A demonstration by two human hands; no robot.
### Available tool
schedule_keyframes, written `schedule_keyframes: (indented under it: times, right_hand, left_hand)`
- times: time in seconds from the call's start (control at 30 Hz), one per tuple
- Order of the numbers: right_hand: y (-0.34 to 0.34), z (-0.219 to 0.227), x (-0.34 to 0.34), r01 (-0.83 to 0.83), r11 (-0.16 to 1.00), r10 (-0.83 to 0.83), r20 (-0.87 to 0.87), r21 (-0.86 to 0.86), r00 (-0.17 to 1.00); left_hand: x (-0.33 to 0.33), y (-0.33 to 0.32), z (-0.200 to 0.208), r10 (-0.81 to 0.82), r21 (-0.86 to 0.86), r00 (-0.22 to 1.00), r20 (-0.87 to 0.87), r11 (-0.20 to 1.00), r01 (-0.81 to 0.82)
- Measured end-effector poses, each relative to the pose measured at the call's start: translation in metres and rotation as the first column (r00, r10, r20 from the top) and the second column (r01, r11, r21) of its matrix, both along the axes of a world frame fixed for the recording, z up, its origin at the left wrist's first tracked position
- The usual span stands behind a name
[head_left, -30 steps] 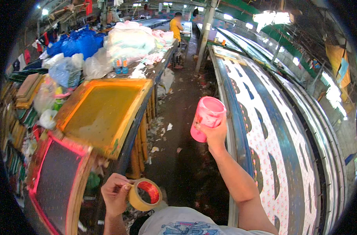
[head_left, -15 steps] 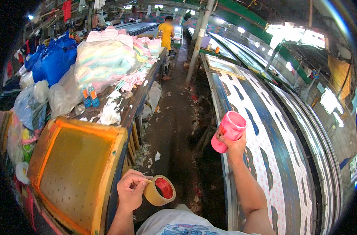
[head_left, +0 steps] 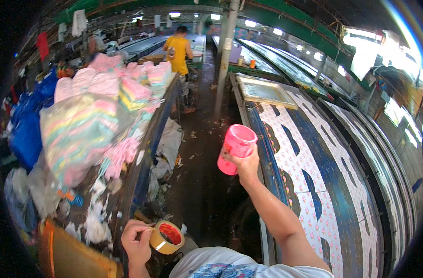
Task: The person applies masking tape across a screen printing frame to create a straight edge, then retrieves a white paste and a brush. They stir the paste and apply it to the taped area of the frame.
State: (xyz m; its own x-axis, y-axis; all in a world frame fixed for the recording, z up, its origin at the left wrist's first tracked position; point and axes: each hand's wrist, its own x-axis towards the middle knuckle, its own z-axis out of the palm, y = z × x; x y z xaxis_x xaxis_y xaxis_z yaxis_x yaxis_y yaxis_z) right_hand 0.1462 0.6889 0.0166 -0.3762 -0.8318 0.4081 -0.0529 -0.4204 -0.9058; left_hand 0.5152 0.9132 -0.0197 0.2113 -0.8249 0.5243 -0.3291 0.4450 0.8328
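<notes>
My right hand (head_left: 245, 165) grips a pink plastic cup (head_left: 236, 148), held up in front of me over the aisle, beside the edge of a long printing table (head_left: 323, 185) covered with white patterned fabric pieces on blue. My left hand (head_left: 136, 241) stays low near my body and holds a roll of tan packing tape (head_left: 166, 236) with a red inside. Both forearms come in from the lower edge.
A left-hand bench (head_left: 142, 153) carries piles of pastel fabric in bags (head_left: 81, 134) and paper scraps. An orange screen frame (head_left: 67, 257) lies at lower left. A person in a yellow shirt (head_left: 176, 53) stands far down the dirty aisle by a pillar (head_left: 225, 55). A framed screen (head_left: 267, 92) rests on the printing table.
I have walked forward along the aisle: the orange frame slid back to lower left and the fabric piles came closer. Both hands keep the same grip on cup and tape.
</notes>
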Motion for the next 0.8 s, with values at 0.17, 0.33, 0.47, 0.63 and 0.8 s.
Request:
schedule_keyframes:
  times: [0.17,0.33,0.47,0.63,0.8]
  right_hand:
    - [-0.155,-0.011,-0.021,-0.001,0.999,0.000,-0.034,-0.038,0.999]
    - [-0.303,-0.028,-0.044,0.099,0.994,-0.094,-0.102,0.047,0.990]
    - [-0.393,-0.005,-0.067,0.140,0.990,-0.139,-0.058,0.017,0.989]
    - [-0.547,-0.011,-0.109,0.190,0.980,-0.193,-0.069,-0.055,0.979]
    - [-0.701,-0.025,-0.148,0.066,0.995,-0.060,0.095,-0.069,0.994]
  left_hand:
    - [-0.010,-0.172,-0.034,-0.013,0.051,0.999,-0.052,0.999,0.016]
    - [-0.019,-0.348,-0.040,-0.083,0.035,0.997,-0.002,0.996,0.083]
    - [-0.042,-0.476,-0.017,-0.219,0.009,0.976,-0.014,0.976,0.219]
    - [-0.072,-0.612,0.012,-0.213,-0.017,0.976,0.047,0.977,0.214]
    - [-0.119,-0.741,0.009,-0.161,-0.051,0.986,-0.044,0.986,0.159]
